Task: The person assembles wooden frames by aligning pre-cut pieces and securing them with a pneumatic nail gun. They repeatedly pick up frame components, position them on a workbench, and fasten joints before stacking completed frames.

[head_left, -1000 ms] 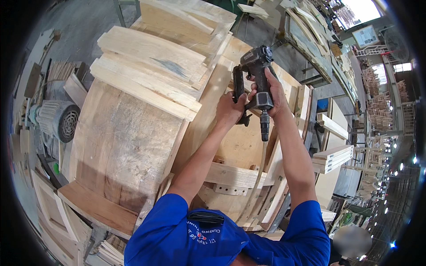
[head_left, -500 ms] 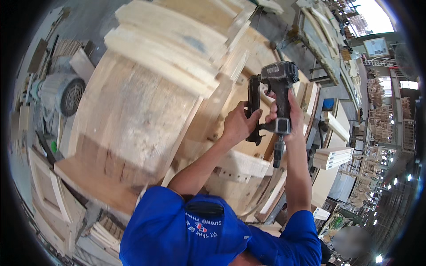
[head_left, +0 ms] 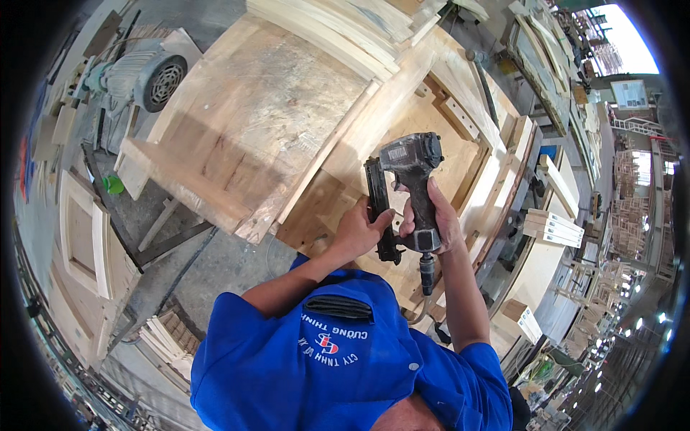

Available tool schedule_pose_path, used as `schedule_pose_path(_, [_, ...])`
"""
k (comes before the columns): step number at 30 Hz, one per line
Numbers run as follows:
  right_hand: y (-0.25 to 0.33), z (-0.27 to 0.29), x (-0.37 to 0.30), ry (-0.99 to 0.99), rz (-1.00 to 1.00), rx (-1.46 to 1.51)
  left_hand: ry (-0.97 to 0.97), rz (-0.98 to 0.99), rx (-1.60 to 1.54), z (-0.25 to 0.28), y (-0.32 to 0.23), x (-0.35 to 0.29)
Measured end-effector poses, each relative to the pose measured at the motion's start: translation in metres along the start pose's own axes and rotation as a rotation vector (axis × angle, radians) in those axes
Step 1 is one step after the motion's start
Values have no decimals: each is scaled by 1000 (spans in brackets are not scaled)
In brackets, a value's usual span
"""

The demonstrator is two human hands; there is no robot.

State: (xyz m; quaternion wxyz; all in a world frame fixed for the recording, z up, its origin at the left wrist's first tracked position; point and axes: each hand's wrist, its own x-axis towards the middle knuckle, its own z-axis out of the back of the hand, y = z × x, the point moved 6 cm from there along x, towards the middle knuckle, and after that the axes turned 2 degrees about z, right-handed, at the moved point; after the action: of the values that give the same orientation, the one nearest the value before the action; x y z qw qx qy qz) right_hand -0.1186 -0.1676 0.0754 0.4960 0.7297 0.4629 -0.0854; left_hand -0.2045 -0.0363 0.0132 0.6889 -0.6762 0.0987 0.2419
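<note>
A black pneumatic nail gun [head_left: 415,188] is held upright in front of my chest, over the workbench. My right hand [head_left: 445,219] is closed around its grip, just above the air hose fitting [head_left: 427,273]. My left hand [head_left: 359,228] pinches the lower part of the long magazine [head_left: 376,190], with the thumb across it. Beneath the tool lies a pale wooden panel [head_left: 413,129] within a wooden frame. A drilled wooden block [head_left: 458,117] sits along that frame's far side.
A worn wooden board [head_left: 266,93] stretches left, with stacked planks [head_left: 338,39] beyond it. Toward the far right lies a hammer [head_left: 483,82]. An electric motor [head_left: 154,79] and a green container [head_left: 113,184] are on the left. Bundled wood pieces [head_left: 552,228] stand at right.
The nail gun and both hands have moved lower and left in the picture. The view has shifted, showing more of the framed panel and the floor. Both hands keep their hold.
</note>
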Motion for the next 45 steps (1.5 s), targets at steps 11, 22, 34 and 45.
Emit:
schedule_pose_path(11, [3,-29,5,-98,-22,-164,64,46,-113,-1,28,10])
schedule_pose_path(22, [-29,-27,-72,-111,154,-424,382,-85,14,6,4,-25])
schedule_pose_path(34, [-94,-42,-94,-42,201,-1286,209,-90,481,100,52,-58])
schedule_pose_path(45, [-150,-51,-46,-149,557,-1646,436,204,315,106,102,-88])
